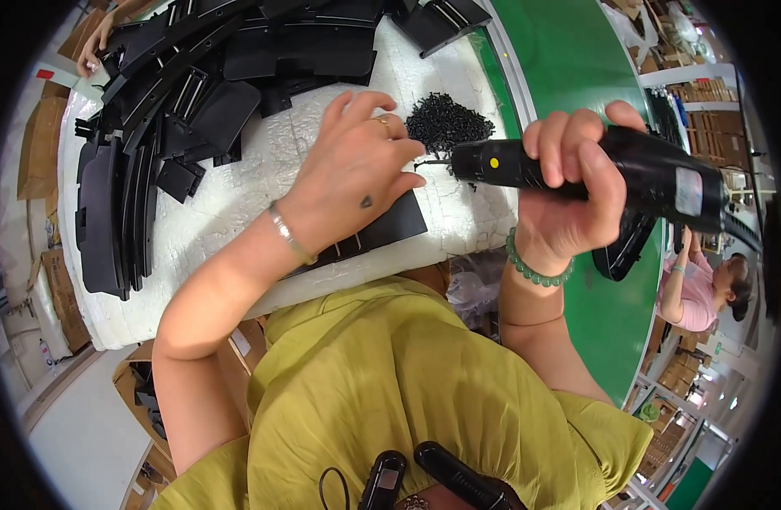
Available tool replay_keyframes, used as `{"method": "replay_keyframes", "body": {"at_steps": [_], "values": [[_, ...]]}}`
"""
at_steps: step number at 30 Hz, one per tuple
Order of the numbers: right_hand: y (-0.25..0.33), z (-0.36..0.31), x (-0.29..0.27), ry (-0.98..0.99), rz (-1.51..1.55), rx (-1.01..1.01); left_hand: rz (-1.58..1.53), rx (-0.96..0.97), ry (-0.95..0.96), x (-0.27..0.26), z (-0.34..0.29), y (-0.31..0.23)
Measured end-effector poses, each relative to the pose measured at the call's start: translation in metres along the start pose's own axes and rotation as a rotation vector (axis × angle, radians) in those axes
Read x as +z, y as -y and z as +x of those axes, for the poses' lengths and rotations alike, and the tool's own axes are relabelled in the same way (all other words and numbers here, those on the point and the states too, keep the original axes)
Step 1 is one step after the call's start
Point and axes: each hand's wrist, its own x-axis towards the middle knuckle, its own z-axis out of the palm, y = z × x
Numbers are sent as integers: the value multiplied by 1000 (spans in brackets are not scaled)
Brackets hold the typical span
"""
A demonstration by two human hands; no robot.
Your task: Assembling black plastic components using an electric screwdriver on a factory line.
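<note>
My right hand [573, 174] is wrapped round a black electric screwdriver [662, 174], held level with its thin bit [437, 161] pointing left. My left hand [356, 166] is closed in a loose pinch at the bit's tip. Whatever its fingertips hold there is too small to make out. Under that hand, partly hidden by it, a flat black plastic part [395, 229] lies on the white foam surface [280, 144]. Just beyond the bit sits a heap of small black screws [448, 121].
Black plastic parts [297, 55] are stacked along the far side, and more stand at the left [106, 221]. A green surface [577, 68] with a metal rail runs along the right. Another person's hand [93, 42] shows at the far left; a person in pink [696, 293] is at right.
</note>
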Motion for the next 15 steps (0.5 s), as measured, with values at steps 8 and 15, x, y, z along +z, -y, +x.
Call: {"method": "replay_keyframes", "body": {"at_steps": [8, 15], "values": [[15, 3, 5, 77, 18, -82, -90, 10, -149, 17, 5, 1], [26, 3, -1, 191, 104, -95, -255, -20, -204, 7, 6, -1]]}}
